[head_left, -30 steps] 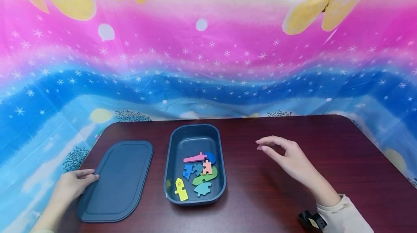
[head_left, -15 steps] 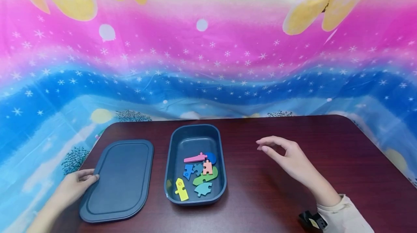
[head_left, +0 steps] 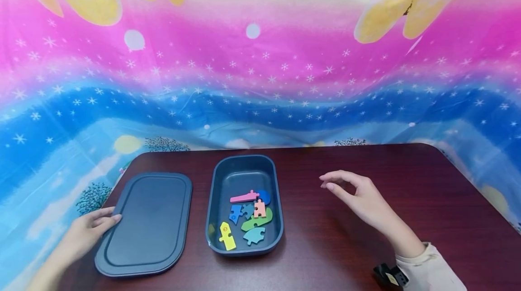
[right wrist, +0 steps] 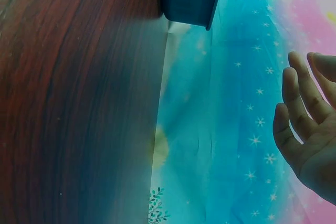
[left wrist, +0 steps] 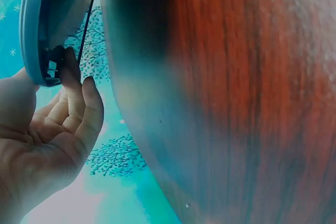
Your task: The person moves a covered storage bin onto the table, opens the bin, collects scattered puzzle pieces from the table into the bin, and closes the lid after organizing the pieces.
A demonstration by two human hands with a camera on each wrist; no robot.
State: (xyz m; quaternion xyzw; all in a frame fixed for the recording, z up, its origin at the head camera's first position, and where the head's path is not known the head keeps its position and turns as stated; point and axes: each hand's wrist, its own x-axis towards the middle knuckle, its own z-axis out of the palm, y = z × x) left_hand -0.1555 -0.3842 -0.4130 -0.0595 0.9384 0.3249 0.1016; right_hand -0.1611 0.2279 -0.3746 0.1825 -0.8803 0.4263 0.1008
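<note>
My left hand [head_left: 83, 232] pinches the near-left edge of a flat dark grey lid [head_left: 142, 223], left of the box. In the left wrist view the thumb side is behind the lid's rim [left wrist: 31, 30], with fingertips under it. The lid stands tilted there, raised from the table. A matching deep grey box [head_left: 244, 179] sits uncovered at the table's middle. Puzzle pieces lie inside: a yellow piece [head_left: 226, 236], a pink piece [head_left: 243, 197], a green piece [head_left: 256, 221] and several others. My right hand [head_left: 362, 198] hovers right of the box, fingers loosely bent, holding nothing.
The dark red-brown wooden table [head_left: 317, 246] has rounded far corners. A printed cloth [head_left: 260, 78] with snowflakes hangs behind it and along both sides. A small black device [head_left: 390, 276] sits by the right sleeve [head_left: 427, 268].
The left hand has shifted slightly left, and the lid has moved a little with it, its far edge now slightly higher in the head view. The right hand, box and puzzle pieces keep their places.
</note>
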